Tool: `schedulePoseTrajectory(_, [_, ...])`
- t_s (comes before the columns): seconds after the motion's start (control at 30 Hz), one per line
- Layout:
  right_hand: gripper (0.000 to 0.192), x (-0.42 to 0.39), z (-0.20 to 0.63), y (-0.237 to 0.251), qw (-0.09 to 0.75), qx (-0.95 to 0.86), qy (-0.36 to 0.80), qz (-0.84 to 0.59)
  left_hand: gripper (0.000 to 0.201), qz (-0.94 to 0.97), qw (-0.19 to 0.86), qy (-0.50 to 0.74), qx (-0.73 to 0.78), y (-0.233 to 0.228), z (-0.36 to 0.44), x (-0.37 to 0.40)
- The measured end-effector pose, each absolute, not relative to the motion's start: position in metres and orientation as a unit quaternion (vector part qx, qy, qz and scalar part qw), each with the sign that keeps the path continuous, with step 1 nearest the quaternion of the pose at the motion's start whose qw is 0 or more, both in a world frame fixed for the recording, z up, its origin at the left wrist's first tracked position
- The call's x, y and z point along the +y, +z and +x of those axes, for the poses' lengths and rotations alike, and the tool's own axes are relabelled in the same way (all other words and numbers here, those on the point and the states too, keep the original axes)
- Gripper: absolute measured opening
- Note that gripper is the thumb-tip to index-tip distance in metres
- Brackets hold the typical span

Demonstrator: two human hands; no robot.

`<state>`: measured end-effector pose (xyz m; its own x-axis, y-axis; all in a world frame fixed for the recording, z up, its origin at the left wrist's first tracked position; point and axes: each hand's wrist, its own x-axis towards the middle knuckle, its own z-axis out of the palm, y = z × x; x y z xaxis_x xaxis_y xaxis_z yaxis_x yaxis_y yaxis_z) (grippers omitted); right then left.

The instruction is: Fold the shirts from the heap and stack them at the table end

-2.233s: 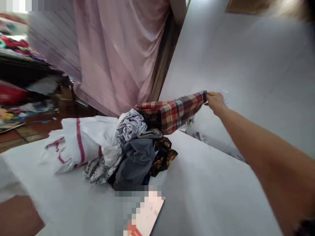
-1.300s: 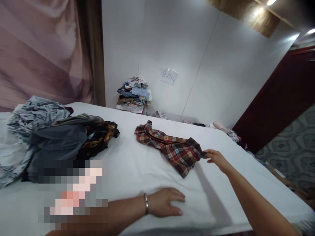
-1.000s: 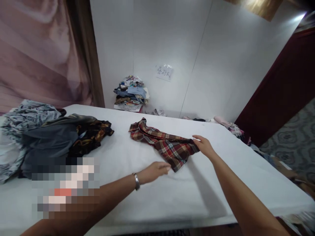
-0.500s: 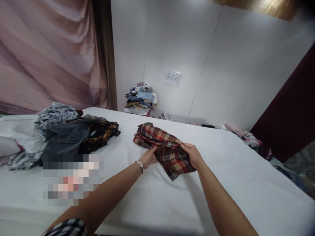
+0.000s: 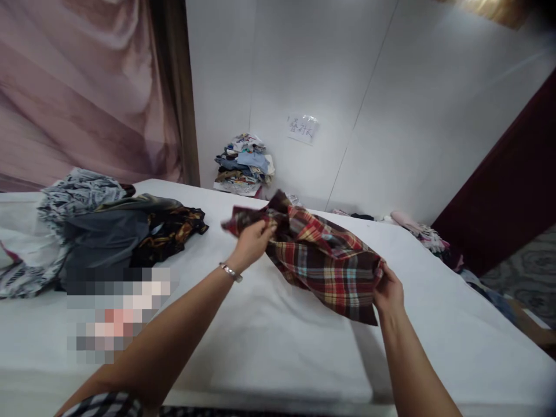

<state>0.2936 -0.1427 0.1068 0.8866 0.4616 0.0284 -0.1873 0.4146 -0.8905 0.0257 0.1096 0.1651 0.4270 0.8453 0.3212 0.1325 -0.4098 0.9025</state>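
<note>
Plaid shirt point(image 5: 325, 263) was soft woven cloth, matt, crumpled. Bed point(image 5: 269, 341) had smooth matt white sheet. Bracelet point(image 5: 230, 271) looked like shiny metal. Curtain point(image 5: 82, 87) was pink cloth w/ slight sheen. Wall point(image 5: 391, 116) was smooth, matt white; note point(image 5: 303, 128) on it was paper under glossy plastic.

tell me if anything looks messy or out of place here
Yes: loose clothes lie strewn along the far edge of the white bed by the wall, apart from the stacked pile.
</note>
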Motion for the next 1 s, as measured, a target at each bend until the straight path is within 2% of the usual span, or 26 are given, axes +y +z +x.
schedulePoseTrajectory(0.1, [0.011, -0.156, 0.297, 0.081, 0.808, -0.118, 0.199, -0.541, 0.024, 0.726, 0.356, 0.458, 0.369, 0.171, 0.0, 0.135])
schedulePoseTrajectory(0.2, [0.017, -0.174, 0.289, 0.057, 0.769, -0.122, 0.226, -0.585, 0.024, 0.679, 0.401, 0.431, 0.437, 0.151, -0.022, 0.149])
schedulePoseTrajectory(0.3, [0.025, -0.191, 0.286, 0.045, 0.672, -0.174, 0.238, -0.68, 0.026, 0.647, 0.463, 0.39, 0.463, 0.122, -0.034, 0.144])
schedulePoseTrajectory(0.43, [0.03, -0.191, 0.297, 0.052, 0.525, -0.24, 0.141, -0.804, 0.03, 0.623, 0.524, 0.347, 0.466, 0.098, -0.041, 0.131])
schedulePoseTrajectory(0.53, [0.042, -0.163, 0.302, 0.07, 0.501, -0.302, 0.079, -0.807, 0.041, 0.588, 0.6, 0.296, 0.455, 0.094, -0.045, 0.127])
schedulePoseTrajectory(0.67, [0.05, -0.1, 0.293, 0.089, 0.422, -0.39, 0.083, -0.814, 0.053, 0.557, 0.647, 0.23, 0.467, 0.095, -0.049, 0.123])
schedulePoseTrajectory(0.73, [0.047, -0.07, 0.284, 0.09, 0.362, -0.409, 0.103, -0.831, 0.048, 0.561, 0.646, 0.231, 0.463, 0.097, -0.05, 0.119])
schedulePoseTrajectory(0.8, [0.035, -0.046, 0.276, 0.089, 0.321, -0.423, 0.134, -0.837, 0.044, 0.571, 0.637, 0.248, 0.455, 0.1, -0.052, 0.117])
schedulePoseTrajectory(0.9, [0.021, -0.032, 0.276, 0.097, 0.326, -0.44, 0.143, -0.824, 0.038, 0.589, 0.605, 0.291, 0.45, 0.109, -0.058, 0.121])
schedulePoseTrajectory(0.97, [0.029, -0.037, 0.287, 0.113, 0.388, -0.432, 0.102, -0.808, 0.031, 0.593, 0.575, 0.32, 0.463, 0.113, -0.064, 0.126])
schedulePoseTrajectory(1.0, [0.035, -0.043, 0.295, 0.122, 0.449, -0.414, 0.072, -0.788, 0.028, 0.591, 0.562, 0.335, 0.472, 0.114, -0.067, 0.13])
